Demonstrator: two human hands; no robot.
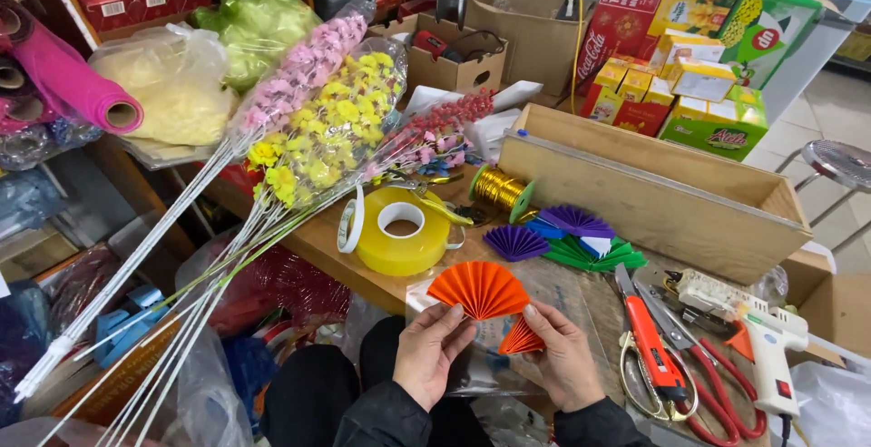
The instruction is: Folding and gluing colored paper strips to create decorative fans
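My left hand (428,353) pinches the lower edge of an orange pleated paper fan (478,290), which is spread open in a half circle. My right hand (564,358) grips a second, folded orange paper fan (522,338) that touches the first one at its base. Both hands are held over the near edge of a wooden table (581,297). Just beyond them lie purple fans (515,241), a blue one and green ones (588,253), all pleated paper.
A big yellow tape roll (400,229) sits left of the fans, with a gold wire spool (501,190) behind. Artificial flower stems (318,129) lean off the left. Red and orange scissors (667,365) and a white glue gun (758,338) lie right. A long wooden box (653,193) stands behind.
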